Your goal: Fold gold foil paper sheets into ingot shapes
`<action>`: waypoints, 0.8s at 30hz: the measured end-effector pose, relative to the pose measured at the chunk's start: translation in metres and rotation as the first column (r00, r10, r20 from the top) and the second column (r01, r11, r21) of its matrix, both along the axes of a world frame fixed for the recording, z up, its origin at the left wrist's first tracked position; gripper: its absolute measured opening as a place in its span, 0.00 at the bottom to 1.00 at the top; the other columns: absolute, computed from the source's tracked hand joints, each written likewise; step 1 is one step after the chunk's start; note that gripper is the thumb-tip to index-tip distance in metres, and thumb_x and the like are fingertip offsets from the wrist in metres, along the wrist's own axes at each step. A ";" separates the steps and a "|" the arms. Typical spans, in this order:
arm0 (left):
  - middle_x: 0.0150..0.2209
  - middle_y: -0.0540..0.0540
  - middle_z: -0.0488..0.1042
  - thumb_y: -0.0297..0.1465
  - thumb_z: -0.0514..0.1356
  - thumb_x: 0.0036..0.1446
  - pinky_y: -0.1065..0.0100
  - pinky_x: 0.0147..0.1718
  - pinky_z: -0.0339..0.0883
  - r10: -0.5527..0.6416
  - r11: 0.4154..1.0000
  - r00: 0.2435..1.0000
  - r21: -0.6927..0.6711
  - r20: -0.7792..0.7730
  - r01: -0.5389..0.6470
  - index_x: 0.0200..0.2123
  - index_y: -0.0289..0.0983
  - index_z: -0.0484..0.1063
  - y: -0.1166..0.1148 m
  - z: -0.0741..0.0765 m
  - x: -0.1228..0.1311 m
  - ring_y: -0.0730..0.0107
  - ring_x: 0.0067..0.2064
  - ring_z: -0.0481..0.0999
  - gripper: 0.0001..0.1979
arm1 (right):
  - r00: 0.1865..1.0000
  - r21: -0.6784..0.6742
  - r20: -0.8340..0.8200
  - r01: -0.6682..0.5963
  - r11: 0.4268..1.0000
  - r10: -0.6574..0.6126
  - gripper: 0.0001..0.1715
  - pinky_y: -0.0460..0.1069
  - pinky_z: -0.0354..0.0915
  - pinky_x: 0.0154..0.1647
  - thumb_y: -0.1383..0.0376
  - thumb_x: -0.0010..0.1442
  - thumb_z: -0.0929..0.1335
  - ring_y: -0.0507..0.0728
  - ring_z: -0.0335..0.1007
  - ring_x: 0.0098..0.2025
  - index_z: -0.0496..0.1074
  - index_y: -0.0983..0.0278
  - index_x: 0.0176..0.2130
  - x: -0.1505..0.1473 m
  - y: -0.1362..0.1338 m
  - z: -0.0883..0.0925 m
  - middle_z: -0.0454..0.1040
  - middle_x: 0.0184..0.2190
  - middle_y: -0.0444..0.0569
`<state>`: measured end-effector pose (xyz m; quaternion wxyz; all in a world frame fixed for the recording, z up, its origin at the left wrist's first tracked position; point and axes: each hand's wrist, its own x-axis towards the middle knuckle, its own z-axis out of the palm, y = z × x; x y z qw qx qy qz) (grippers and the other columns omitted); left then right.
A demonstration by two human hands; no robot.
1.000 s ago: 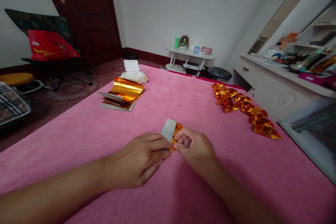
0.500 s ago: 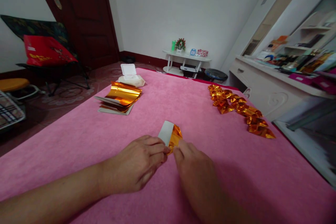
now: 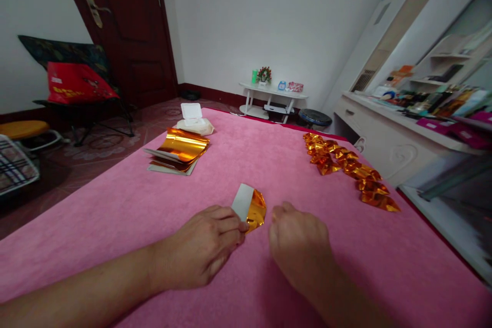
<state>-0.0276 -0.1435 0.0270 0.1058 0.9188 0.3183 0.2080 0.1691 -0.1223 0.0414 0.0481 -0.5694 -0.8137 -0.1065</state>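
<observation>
Surface: pink plush bed cover (image 3: 115, 215), short-piled and matte.

Item in hand: one partly folded sheet of gold foil paper (image 3: 250, 206), near centre of the cover. One face is mirror-bright gold and creased. The other is plain matte white and turned toward the left. The sheet is a bent rectangle. Its long axis runs roughly near to far, leaning slightly right, with the free end pointing away from the person.

Left hand (image 3: 207, 248): grasping the sheet, pinching its near edge between thumb and fingertips, palm down on the cover.

Right hand (image 3: 302, 246): loosely clenched and holding nothing. It sits just right of the sheet with a narrow gap between them.

Other items, counted:
- One stack of flat gold foil sheets (image 3: 179, 149), far left. The top sheets curl upward, and white backings show at the edges.
- One row of folded, crumpled-looking gold foil pieces (image 3: 348, 166), far right. The row runs near-right to far-left and is too crowded for an exact count.
- One white soft packet with its flip lid open (image 3: 194, 122), beyond the stack.
</observation>
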 end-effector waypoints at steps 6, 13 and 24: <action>0.44 0.43 0.74 0.24 0.50 0.58 0.59 0.48 0.64 0.003 1.000 1.000 -0.008 0.029 -0.003 0.45 0.37 0.69 -0.001 0.000 0.002 0.63 0.45 0.70 0.14 | 0.958 -0.047 -0.253 -0.149 0.988 0.133 0.08 0.48 0.54 0.31 0.69 0.60 0.61 0.53 0.67 0.33 0.69 0.62 0.36 0.002 0.005 -0.013 0.69 0.32 0.46; 0.45 0.44 0.74 0.24 0.51 0.57 0.58 0.50 0.63 -0.021 0.998 0.998 -0.065 0.066 0.025 0.50 0.37 0.68 0.001 0.003 -0.002 0.63 0.47 0.69 0.17 | 0.943 -0.021 -0.282 -0.192 0.981 0.178 0.08 0.50 0.56 0.36 0.64 0.57 0.65 0.57 0.64 0.37 0.69 0.63 0.39 -0.004 -0.006 -0.021 0.68 0.35 0.49; 0.50 0.44 0.72 0.20 0.51 0.56 0.59 0.55 0.59 -0.073 0.997 0.997 -0.005 0.011 0.073 0.52 0.38 0.67 0.054 0.004 -0.016 0.65 0.54 0.68 0.21 | 0.876 -0.106 -0.358 -0.383 0.918 0.324 0.21 0.52 0.58 0.46 0.71 0.57 0.63 0.58 0.62 0.46 0.68 0.59 0.50 0.004 0.021 -0.015 0.67 0.45 0.51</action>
